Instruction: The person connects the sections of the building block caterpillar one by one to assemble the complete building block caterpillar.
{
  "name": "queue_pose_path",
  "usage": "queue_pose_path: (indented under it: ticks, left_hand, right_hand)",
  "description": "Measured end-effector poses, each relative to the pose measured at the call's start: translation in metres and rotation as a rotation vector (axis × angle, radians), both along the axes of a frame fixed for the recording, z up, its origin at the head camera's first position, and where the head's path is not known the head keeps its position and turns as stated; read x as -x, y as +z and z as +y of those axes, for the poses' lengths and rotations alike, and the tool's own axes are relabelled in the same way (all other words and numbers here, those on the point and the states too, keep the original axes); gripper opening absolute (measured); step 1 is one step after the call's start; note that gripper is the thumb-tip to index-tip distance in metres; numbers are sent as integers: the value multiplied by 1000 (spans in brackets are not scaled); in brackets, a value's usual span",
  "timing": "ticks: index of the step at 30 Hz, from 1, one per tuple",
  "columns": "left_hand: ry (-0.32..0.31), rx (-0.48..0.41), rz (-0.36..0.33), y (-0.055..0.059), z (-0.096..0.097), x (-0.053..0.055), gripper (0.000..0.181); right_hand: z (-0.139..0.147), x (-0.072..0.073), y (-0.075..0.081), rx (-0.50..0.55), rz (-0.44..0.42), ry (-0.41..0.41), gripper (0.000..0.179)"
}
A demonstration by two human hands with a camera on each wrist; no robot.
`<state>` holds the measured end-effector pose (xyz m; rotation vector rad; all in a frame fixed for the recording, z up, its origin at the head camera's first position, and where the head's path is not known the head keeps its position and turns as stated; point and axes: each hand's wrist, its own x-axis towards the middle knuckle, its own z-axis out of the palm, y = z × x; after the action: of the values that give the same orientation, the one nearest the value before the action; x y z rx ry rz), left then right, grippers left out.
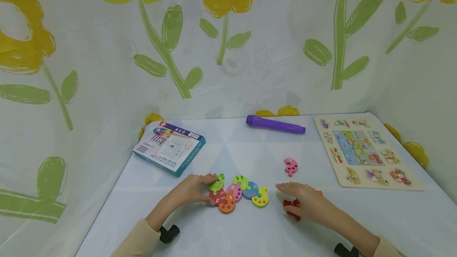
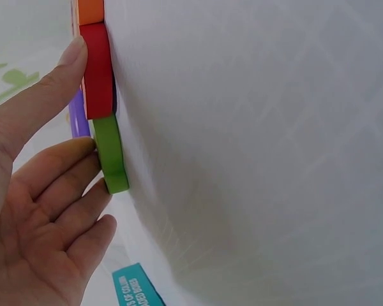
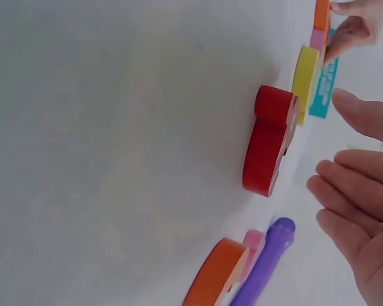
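Observation:
A caterpillar puzzle of numbered wooden pieces lies joined in a wavy chain, with a green head (image 1: 216, 184), a red piece (image 1: 217, 197) marked 2, an orange piece (image 1: 227, 204), and pink, green, blue and yellow ones after it. My left hand (image 1: 189, 190) touches its left end: the thumb rests against the red piece's edge (image 2: 98, 70), the fingers against the green head (image 2: 110, 153). Spread above a loose red piece (image 1: 293, 209), my right hand (image 1: 305, 201) holds nothing. In the right wrist view that red piece (image 3: 268, 140) lies apart from the fingers.
A loose pink piece (image 1: 291, 167) lies beyond my right hand; a loose orange piece (image 3: 217, 274) is partly hidden by it. Farther back are a boxed set (image 1: 169, 146), a purple marker-like stick (image 1: 275, 125) and a wooden picture board (image 1: 367, 152). Flowered cloth surrounds the table.

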<state>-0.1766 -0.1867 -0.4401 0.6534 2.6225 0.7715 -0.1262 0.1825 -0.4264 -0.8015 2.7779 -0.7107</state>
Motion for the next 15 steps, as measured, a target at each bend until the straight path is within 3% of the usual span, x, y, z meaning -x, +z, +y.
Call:
queue_pose_path:
  ticks: [9, 15]
  left_hand:
    - [4, 7, 6, -1, 0, 0, 77]
    - [-7, 5, 10, -1, 0, 1, 77]
  right_hand:
    - [19, -20, -4, -58, -7, -88, 54]
    - [25, -29, -9, -85, -22, -172, 43]
